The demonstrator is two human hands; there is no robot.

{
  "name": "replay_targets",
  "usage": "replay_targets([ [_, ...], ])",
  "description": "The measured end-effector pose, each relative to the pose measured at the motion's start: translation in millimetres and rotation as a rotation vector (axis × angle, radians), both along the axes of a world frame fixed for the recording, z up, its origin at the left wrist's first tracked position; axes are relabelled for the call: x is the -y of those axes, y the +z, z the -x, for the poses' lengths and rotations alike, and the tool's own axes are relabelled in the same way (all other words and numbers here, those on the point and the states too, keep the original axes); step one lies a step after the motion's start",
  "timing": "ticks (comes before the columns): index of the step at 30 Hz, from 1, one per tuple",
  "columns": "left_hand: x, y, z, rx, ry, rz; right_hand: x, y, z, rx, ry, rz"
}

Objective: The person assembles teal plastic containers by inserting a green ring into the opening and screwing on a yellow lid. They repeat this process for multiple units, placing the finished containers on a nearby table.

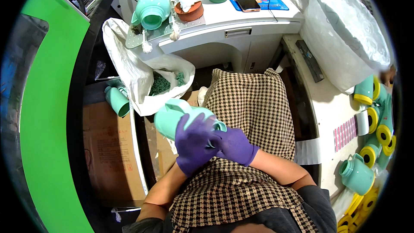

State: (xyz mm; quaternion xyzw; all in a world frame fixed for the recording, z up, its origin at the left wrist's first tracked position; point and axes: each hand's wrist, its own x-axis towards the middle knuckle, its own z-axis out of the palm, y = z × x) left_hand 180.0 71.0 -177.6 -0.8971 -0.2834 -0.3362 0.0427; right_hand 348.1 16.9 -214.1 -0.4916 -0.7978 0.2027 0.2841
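A mint-green plastic jug shell with a handle [169, 120] lies tilted over my lap, its open end toward my right. My left hand [193, 144], in a purple glove, is wrapped round its body near that end. Close against the rim, my purple-gloved right hand [236, 146] is closed, fingers curled toward the opening. Whatever its fingers grip is hidden behind the left hand and the rim. A checked apron [252, 103] covers my lap beneath both hands.
Ahead, a white sack [125, 69] holds green plastic scraps [160, 84]. Another green jug [153, 6] lies on the white desk [276, 16]. At left stands a cardboard box [108, 146] with a green shell [117, 102]. Several yellow-ended jugs [384, 134] are piled at right.
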Motion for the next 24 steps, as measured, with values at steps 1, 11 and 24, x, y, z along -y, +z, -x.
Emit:
replay_targets([
  [1,2.3,-6.5,-0.1,-0.058,-0.029,-0.067,3.0,-15.0,-0.2,0.045,0.01,0.051],
  [11,-2.1,7.8,1.2,0.029,-0.088,0.044,-1.1,32.7,-27.3,-0.409,0.214,0.295],
  [24,3.1,15.1,-10.1,-0.062,0.031,0.067,29.0,47.6,-24.7,0.443,-0.257,-0.376],
])
